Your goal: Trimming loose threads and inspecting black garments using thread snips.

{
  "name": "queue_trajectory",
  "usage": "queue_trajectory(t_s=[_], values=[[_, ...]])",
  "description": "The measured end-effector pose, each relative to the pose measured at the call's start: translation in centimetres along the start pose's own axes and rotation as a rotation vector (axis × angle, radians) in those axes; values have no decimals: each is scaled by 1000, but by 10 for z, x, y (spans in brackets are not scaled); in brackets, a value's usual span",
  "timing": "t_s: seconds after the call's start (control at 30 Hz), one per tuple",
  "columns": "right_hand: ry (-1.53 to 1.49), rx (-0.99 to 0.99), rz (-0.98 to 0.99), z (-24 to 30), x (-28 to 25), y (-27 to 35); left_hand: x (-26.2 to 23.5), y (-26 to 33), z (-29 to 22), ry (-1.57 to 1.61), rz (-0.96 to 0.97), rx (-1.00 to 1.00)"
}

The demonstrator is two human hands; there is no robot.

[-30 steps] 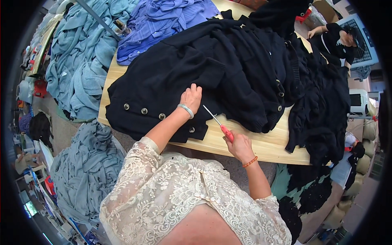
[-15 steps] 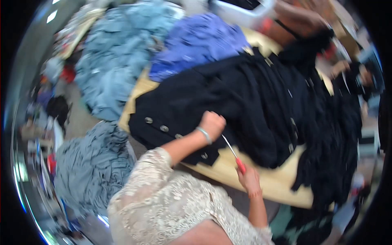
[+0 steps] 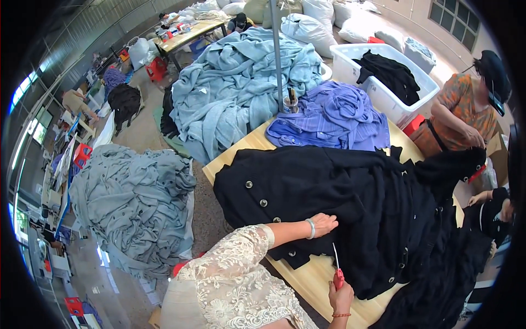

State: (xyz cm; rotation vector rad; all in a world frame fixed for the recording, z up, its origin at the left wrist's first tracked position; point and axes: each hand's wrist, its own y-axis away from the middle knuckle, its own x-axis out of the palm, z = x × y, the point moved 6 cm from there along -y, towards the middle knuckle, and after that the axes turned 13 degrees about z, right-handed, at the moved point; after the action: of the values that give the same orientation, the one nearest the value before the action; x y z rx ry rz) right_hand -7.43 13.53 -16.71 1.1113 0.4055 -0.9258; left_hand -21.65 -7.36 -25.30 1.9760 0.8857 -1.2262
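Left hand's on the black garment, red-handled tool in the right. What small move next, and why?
I'd probably angle the red-handled tool slightly away from the left hand first: the right hand holds it with its blade pointing up toward those fingers, which lie close by on the black garment.

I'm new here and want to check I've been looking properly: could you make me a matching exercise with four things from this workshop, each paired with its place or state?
1. left hand
2. right hand
3. violet-blue garments
4. see-through bin

A. grips a red-handled tool
B. has black cloth inside
C. on a black garment, pale bangle at its wrist
D. heaped on the pale wooden table

Pairs: 1-C, 2-A, 3-D, 4-B
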Motion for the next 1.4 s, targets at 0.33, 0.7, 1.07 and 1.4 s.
queue_trajectory(t_s=[0.33,0.7,1.07,1.4], values=[[95,-97,59,-5,24,-1,8,15,11,365,-188,-60],[-147,-4,121,5,12,19,13,38,14,607,85,-49],[-415,345,-586,-153,3,26,18,43,-44,249,294,204],[-669,-49,-659,-77,-19,-18,33,4,-138,1094,375,143]])
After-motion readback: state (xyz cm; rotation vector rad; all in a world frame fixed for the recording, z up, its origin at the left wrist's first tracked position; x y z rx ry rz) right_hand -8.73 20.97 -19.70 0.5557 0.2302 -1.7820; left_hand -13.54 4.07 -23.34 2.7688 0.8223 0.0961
